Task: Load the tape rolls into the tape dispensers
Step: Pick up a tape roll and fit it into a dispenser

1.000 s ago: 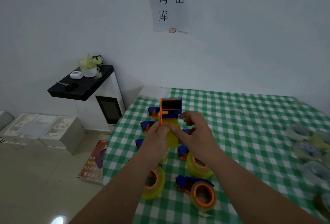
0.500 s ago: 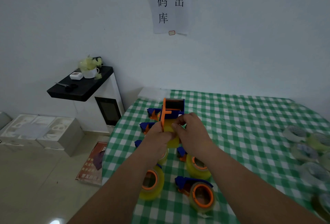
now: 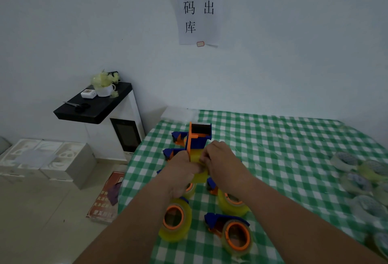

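Observation:
Above the green checked table (image 3: 283, 158) I hold up an orange and blue tape dispenser (image 3: 198, 137) with a yellow tape roll (image 3: 198, 166) in it. My left hand (image 3: 181, 171) grips the roll and dispenser from the left. From the right, my right hand (image 3: 220, 158) pinches the roll's upper edge. Below them lie several loaded dispensers with yellow rolls, one at the front (image 3: 233, 235), one at the left (image 3: 175, 219). Loose pale tape rolls (image 3: 357, 181) sit at the table's right edge.
More blue and orange dispensers (image 3: 178, 136) lie behind my hands near the table's left edge. A black-topped white cabinet (image 3: 100, 108) stands left of the table, with white boxes (image 3: 46, 158) on the floor. A paper sign (image 3: 198, 7) hangs on the wall.
My right hand's fingers have closed in from above the roll onto its top edge. The dispenser has tilted slightly; both hands stay at about the same height.

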